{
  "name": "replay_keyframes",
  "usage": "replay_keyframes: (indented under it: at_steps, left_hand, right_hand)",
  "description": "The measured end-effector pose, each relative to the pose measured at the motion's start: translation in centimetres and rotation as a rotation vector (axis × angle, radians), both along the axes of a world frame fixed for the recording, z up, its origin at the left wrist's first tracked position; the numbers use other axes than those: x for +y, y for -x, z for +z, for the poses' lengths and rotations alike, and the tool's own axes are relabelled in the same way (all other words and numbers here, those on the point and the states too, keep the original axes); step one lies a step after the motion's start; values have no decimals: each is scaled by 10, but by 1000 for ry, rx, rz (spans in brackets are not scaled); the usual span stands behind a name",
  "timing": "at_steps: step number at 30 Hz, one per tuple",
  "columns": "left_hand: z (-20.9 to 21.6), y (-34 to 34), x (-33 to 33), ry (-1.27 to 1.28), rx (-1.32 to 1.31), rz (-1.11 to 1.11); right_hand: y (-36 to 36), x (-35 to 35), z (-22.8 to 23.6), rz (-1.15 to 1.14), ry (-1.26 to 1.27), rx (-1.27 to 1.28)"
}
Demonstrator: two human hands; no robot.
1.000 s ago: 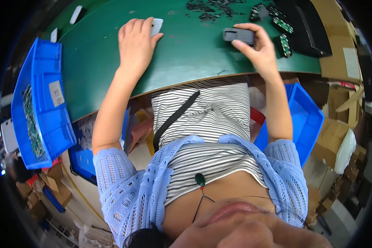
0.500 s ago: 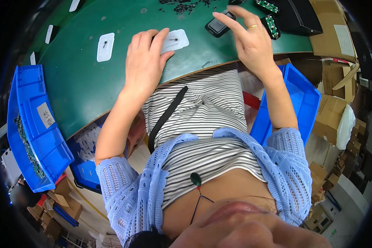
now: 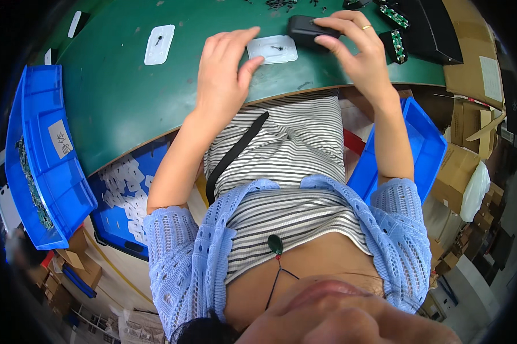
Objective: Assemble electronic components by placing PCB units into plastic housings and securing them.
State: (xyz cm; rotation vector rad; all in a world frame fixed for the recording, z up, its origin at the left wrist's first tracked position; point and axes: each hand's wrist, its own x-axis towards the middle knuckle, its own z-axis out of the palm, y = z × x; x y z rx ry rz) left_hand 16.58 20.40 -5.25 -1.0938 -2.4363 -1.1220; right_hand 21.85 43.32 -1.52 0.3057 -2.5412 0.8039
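My right hand [image 3: 359, 54] grips a small black plastic case [image 3: 310, 30] at its right end, between thumb and fingers. The case is tipped up, its dark side facing me. Just left of it lies a white plastic cover [image 3: 285, 56] with a small black part on top. My left hand [image 3: 227, 74] is at that cover's left edge, fingers stretched and thumb apart, the thumb tip reaching over the edge. Whether the thumb presses on it I cannot tell. A second white cover [image 3: 165, 40] with a similar black part lies farther left on the green table [image 3: 126, 109].
Small black parts [image 3: 281, 4] are scattered at the far edge. Green circuit boards in black housings [image 3: 397, 46] stand at right, beside a large black box [image 3: 433, 28] and a cardboard box [image 3: 476, 57]. Blue bins [image 3: 52, 166] flank the table; a blue tray [image 3: 106, 221] holds white pieces.
My right hand has closed on the black case, which lay flat before, and tipped it up nearer the white cover. My left hand stays beside that cover. The whole view has shifted slightly.
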Motion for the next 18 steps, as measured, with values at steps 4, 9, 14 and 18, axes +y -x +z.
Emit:
replay_keyframes:
  at_steps: [4,9,14,18]
  left_hand:
    - [4,4,-9,-160,-127,-82]
    - [1,3,-14,-107,-141,-138]
    - [-3,3,-16,-8,-57,-117]
    - [-5,5,-18,35,-23,-131]
  right_hand:
    - [3,-31,4,167,28,59]
    - [6,-38,-8,214,25,-11]
    - [7,-39,-10,211,-42,-45]
    - [9,-38,-16,226,-120,55]
